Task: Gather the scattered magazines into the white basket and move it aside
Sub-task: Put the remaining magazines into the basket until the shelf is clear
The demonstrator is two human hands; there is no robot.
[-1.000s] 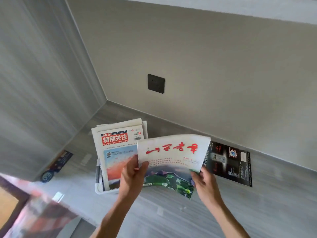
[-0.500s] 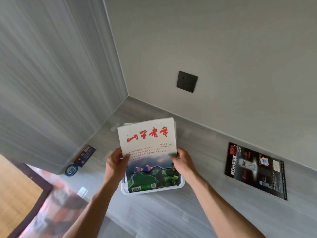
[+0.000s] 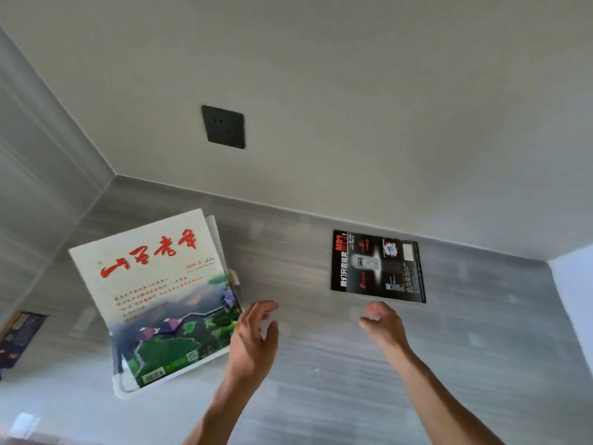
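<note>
Head view, taking the white basket as the landmark: it sits on the grey counter toward the left corner, only its lower rim showing, because the white-covered magazine with red calligraphy leans in it on top of others whose edges peek out behind; the left hand hovers just beside the basket's right edge, fingers spread and holding nothing; the right hand is further right of the basket, loosely curled and empty, just short of the black magazine, which lies flat on the counter near the back wall, well apart from the basket; another dark magazine lies to the basket's left, partly cut off by the frame edge; a dark wall socket is on the wall above and right of the basket.

The step in hand looks like fetching the black magazine; to do it well, slide the right fingertips under its near edge or drag it slightly forward to lift a corner, grip the spine side so the pages don't fan, then carry it left and stand it in the basket; the left-side magazine probably remains afterwards.
</note>
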